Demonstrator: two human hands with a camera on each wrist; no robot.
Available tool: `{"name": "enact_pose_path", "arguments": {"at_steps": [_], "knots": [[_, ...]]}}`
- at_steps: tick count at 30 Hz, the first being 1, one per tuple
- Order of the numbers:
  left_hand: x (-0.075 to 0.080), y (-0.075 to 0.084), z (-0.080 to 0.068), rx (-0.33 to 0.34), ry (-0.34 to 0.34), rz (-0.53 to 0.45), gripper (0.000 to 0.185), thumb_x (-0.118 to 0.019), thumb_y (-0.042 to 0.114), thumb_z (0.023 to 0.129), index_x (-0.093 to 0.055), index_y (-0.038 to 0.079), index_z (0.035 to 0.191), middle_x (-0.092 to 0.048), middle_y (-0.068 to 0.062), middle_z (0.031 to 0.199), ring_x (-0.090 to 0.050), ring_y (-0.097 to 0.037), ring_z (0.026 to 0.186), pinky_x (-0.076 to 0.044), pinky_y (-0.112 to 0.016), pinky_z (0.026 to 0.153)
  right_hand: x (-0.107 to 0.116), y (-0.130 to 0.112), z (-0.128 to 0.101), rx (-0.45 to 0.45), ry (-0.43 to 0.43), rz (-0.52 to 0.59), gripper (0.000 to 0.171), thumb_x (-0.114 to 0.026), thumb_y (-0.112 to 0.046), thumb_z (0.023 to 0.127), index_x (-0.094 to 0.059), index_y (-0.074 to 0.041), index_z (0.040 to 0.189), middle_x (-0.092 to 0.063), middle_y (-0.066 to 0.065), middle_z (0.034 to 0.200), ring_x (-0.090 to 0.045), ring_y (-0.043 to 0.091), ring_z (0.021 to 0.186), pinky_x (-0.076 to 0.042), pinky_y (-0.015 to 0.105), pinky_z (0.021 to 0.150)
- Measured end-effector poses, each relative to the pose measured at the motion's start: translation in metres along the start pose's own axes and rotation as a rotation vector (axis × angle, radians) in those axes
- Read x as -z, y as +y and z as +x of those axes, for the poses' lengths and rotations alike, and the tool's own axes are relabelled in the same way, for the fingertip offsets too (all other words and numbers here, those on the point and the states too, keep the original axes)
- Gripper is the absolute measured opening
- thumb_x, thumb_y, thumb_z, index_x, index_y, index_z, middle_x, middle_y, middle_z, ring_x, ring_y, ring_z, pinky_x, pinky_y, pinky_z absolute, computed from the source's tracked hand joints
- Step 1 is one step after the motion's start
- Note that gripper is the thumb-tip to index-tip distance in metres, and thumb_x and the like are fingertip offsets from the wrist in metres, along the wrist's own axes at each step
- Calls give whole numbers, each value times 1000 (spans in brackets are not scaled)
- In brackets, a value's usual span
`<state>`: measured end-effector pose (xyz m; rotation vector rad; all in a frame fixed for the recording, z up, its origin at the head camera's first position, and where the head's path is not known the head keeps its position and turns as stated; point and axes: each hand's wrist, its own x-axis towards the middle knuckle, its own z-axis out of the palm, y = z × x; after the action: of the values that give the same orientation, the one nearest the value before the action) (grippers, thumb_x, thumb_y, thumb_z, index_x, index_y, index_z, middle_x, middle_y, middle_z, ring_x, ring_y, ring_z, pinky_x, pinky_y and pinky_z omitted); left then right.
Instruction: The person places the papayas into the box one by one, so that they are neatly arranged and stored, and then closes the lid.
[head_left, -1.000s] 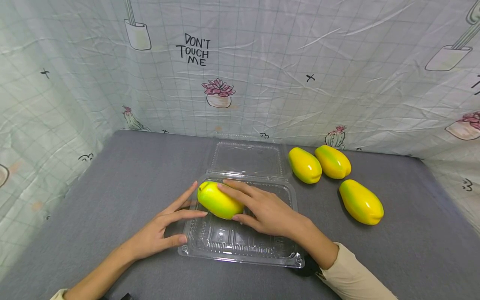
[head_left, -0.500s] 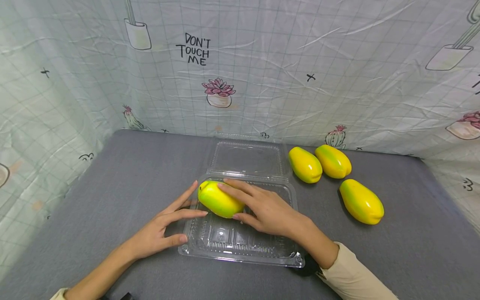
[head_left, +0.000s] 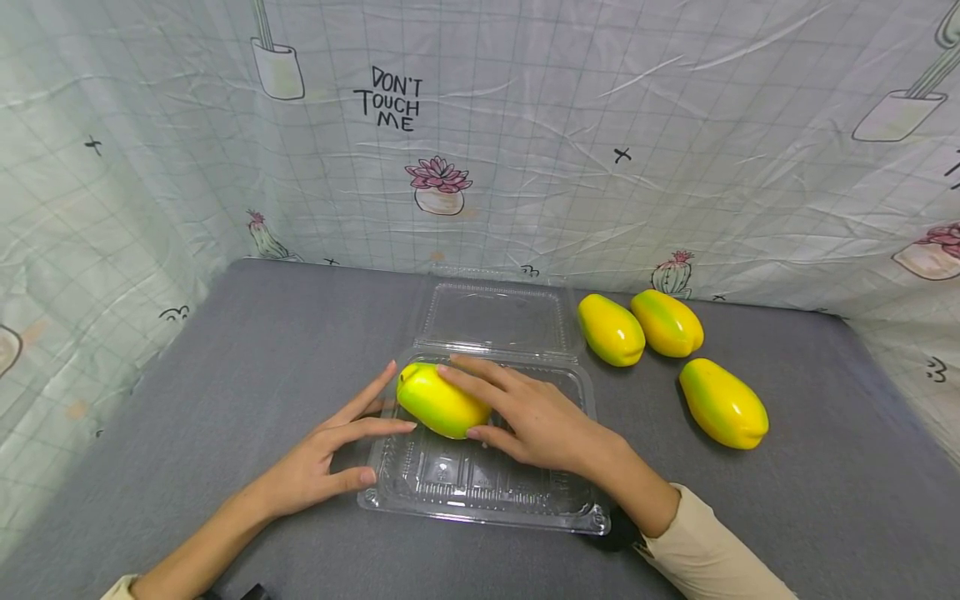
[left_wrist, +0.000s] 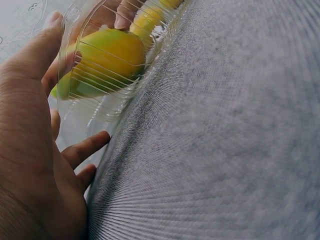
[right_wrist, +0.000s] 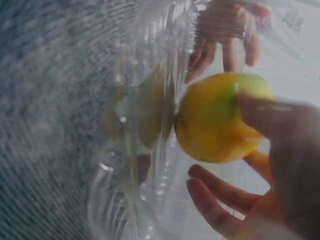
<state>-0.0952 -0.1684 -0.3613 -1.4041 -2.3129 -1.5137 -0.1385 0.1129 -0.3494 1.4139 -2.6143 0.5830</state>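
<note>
Our right hand (head_left: 536, 421) curls its fingers around a mango (head_left: 442, 401), settling it in the clear tray (head_left: 480, 492), while our left hand (head_left: 318, 458), fingers spread, steadies the tray's edge.

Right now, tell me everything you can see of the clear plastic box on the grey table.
The clear plastic box is a thin, glossy hinged clamshell with a ribbed floor. It lies open on the grey table, its lid laid flat behind the tray. One yellow-green fruit lies in the tray's far left corner. The right hand reaches over the tray with fingers on that fruit; the left hand rests its fingers against the tray's left wall.
</note>
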Motion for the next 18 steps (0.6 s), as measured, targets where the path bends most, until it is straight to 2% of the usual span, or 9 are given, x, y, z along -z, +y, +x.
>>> {"name": "enact_pose_path", "arguments": {"at_steps": [3, 18], "knots": [[0, 0, 0, 4, -1, 3, 42, -59, 19, 85, -51, 4, 124, -8, -28, 143, -14, -45, 128, -22, -31, 104, 0, 0, 0, -1, -1, -2, 69, -55, -37, 87, -15, -29, 143, -19, -5, 145, -39, 12, 119, -42, 32, 88], [-1, -2, -1, 0, 2, -3, 42, -58, 20, 86, -51, 4, 124, -6, -28, 143, -21, -45, 125, -26, -34, 102, 1, -1, -1, 4, 2, -7, 69, -56, -36, 87, -15, -29, 143, -20, -4, 145, -38, 14, 120, -43, 35, 87]]}}
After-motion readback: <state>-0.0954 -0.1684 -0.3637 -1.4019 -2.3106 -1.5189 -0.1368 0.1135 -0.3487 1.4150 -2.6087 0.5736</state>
